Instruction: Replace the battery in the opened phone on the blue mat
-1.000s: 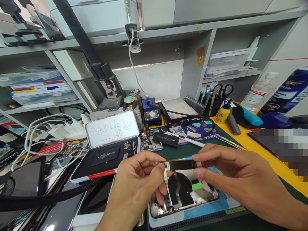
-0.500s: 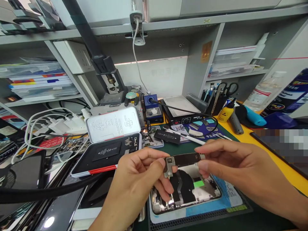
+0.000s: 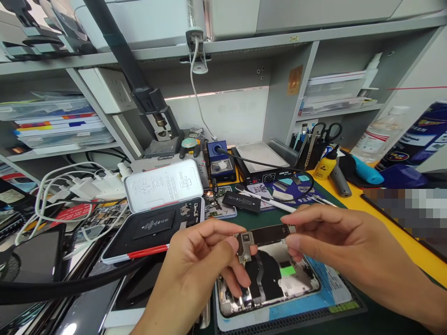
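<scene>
Dark board (image 3: 268, 234) with silvery plate (image 3: 246, 249), green sticker (image 3: 287, 271), white-printed black battery (image 3: 241, 202), yellow bottle (image 3: 324, 168)

Phone body (image 3: 284, 291) lies on pad (image 3: 337, 281), phone part (image 3: 267, 235) above its far side, left hand (image 3: 206, 256) at one end and right hand (image 3: 335, 242) at the other. To the left, open case (image 3: 131, 244) with one battery (image 3: 153, 224) inside, chargers (image 3: 84, 187) farther left; a loose battery (image 3: 241, 201) lies behind the phone body, brush (image 3: 275, 203) just right of it. Back right of the worktop (image 3: 352, 197): glue bottle (image 3: 324, 169) before tool holder (image 3: 316, 151), large bottle (image 3: 375, 139) farther right.
</scene>
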`<action>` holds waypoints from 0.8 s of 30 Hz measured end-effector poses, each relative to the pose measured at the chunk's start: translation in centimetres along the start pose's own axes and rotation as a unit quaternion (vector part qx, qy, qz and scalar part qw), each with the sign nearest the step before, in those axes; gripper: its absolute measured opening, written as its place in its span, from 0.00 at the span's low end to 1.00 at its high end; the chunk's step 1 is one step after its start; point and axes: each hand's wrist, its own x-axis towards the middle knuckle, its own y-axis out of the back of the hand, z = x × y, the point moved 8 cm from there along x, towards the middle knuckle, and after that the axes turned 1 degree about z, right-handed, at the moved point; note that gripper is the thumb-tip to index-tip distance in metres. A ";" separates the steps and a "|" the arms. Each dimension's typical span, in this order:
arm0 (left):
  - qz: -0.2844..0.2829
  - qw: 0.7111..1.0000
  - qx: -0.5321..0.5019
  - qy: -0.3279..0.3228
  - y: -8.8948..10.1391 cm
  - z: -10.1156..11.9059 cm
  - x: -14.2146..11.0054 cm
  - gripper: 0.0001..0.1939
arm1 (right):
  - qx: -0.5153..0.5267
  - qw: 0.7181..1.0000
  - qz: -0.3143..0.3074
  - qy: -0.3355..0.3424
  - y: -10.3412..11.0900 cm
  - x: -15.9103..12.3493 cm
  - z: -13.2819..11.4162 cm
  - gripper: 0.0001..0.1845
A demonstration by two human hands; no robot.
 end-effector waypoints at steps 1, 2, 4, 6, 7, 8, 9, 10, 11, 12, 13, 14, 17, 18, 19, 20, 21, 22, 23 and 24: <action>0.001 1.000 0.001 -0.003 -0.1 0.1 0.0 0.16 | 0.002 1.000 0.002 0.004 0.0 -0.1 -0.1 0.14; 0.004 1.000 0.004 -0.004 -0.1 0.2 0.0 0.16 | 0.005 1.000 0.005 0.008 0.1 -0.1 -0.2 0.14; 0.011 1.000 0.015 0.000 -0.1 0.3 -0.1 0.14 | 0.014 1.000 0.017 0.016 0.1 -0.3 -0.4 0.14; 0.016 1.000 0.023 0.004 -0.1 0.5 -0.1 0.12 | 0.022 0.999 0.024 0.024 0.1 -0.3 -0.6 0.13; 0.017 1.000 0.024 0.003 -0.1 0.5 -0.1 0.11 | 0.023 0.999 0.025 0.027 0.0 -0.3 -0.7 0.13; 0.018 1.000 0.024 0.002 -0.1 0.6 -0.1 0.11 | 0.022 0.999 0.026 0.030 -0.1 -0.3 -0.7 0.13; 0.019 1.000 0.025 0.000 -0.1 0.6 -0.1 0.11 | 0.020 0.999 0.026 0.032 -0.1 -0.3 -0.8 0.13; 0.021 0.999 0.025 -0.003 0.0 0.6 -0.1 0.12 | 0.018 0.999 0.027 0.034 -0.2 -0.2 -0.9 0.13; 0.022 0.999 0.025 -0.004 0.0 0.6 -0.1 0.12 | 0.016 0.999 0.029 0.037 -0.2 -0.2 -0.9 0.13; 0.023 0.999 0.025 -0.005 0.0 0.6 -0.1 0.12 | 0.014 0.999 0.030 0.041 -0.1 -0.2 -1.0 0.12; 0.024 0.999 0.026 -0.005 0.0 0.5 -0.1 0.12 | 0.012 0.998 0.030 0.044 -0.1 -0.1 -1.0 0.12; 0.024 0.999 0.027 -0.005 0.0 0.5 -0.1 0.12 | 0.010 0.998 0.029 0.048 -0.1 -0.2 -1.0 0.12; 0.031 0.999 0.026 -0.007 0.0 0.4 -0.1 0.11 | -0.004 0.998 0.039 0.056 0.0 -0.3 -1.1 0.11; 0.037 0.999 0.026 -0.008 0.0 0.4 -0.1 0.11 | -0.009 0.997 0.044 0.058 0.1 -0.4 -1.1 0.11; 0.044 0.999 0.026 -0.009 0.1 0.4 -0.1 0.11 | -0.013 0.997 0.049 0.061 0.1 -0.4 -1.1 0.11; 0.050 0.998 0.026 -0.009 0.1 0.4 -0.2 0.11 | -0.017 0.996 0.051 0.065 0.1 -0.4 -1.2 0.11; 0.052 0.998 0.026 -0.009 0.2 0.4 -0.2 0.11 | -0.019 0.996 0.054 0.067 0.2 -0.5 -1.2 0.11; 0.051 0.998 0.025 -0.008 0.2 0.4 -0.2 0.11 | -0.018 0.996 0.057 0.068 0.2 -0.4 -1.3 0.11; 0.046 0.999 0.015 -0.005 0.1 0.4 -0.2 0.12 | -0.015 0.996 0.055 0.064 0.2 -0.4 -1.2 0.12; 0.036 0.999 -0.004 0.002 0.0 0.3 -0.1 0.13 | -0.010 0.998 0.044 0.053 0.1 -0.3 -1.1 0.12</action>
